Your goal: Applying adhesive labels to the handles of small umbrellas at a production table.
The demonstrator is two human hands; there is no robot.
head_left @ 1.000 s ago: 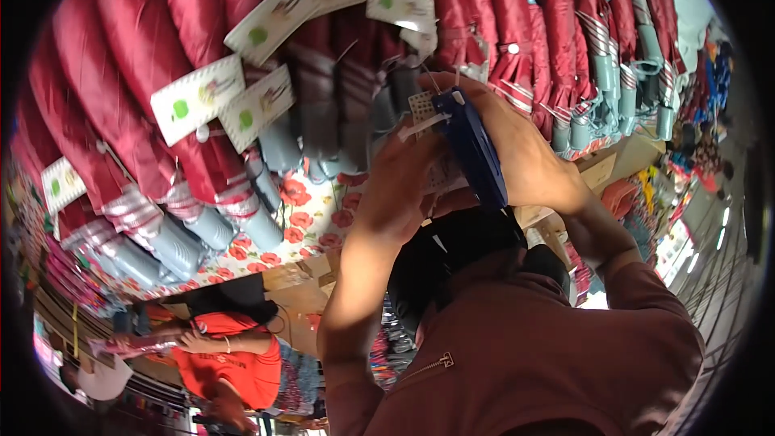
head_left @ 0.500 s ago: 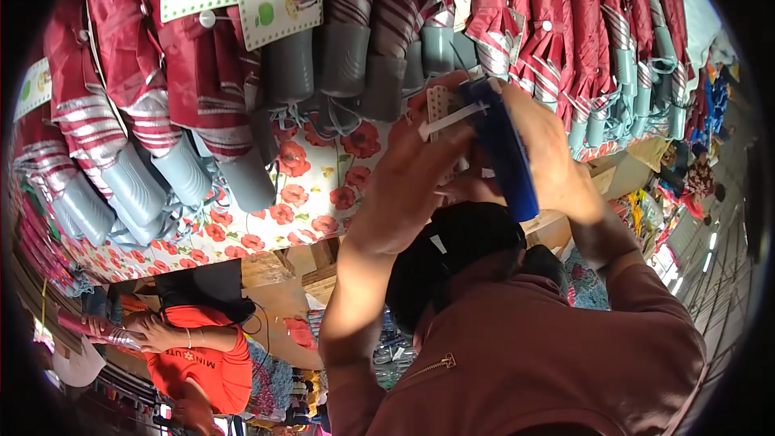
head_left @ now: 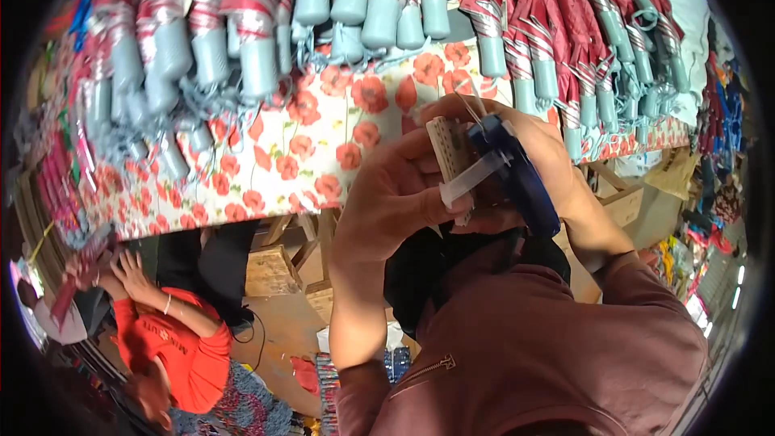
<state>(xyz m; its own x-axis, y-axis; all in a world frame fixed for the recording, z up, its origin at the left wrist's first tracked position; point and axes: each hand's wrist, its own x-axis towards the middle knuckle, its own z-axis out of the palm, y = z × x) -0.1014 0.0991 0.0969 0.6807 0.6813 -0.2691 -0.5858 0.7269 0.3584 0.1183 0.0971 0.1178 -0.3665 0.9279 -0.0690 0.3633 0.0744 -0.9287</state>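
Both my hands are raised in front of me at the middle of the view. My right hand (head_left: 557, 169) grips a dark blue tagging gun (head_left: 521, 182) from behind. My left hand (head_left: 387, 202) pinches a pale strip of plastic fasteners (head_left: 448, 149) and a white clip at the gun's front. Behind the hands, red folded umbrellas with light blue handles (head_left: 379, 8) lie in rows on a table covered by a white cloth with red flowers (head_left: 299, 153).
A person in a red top (head_left: 173, 347) sits low at the left, hands on a red umbrella. Wooden crates (head_left: 274, 270) stand under the table. More goods hang at the right edge (head_left: 722, 113). My dark bag (head_left: 420, 274) hangs at my chest.
The view has tilted down: the umbrellas slid upward and the flowered cloth now fills the middle. My hands stay together on the gun, lower in the picture.
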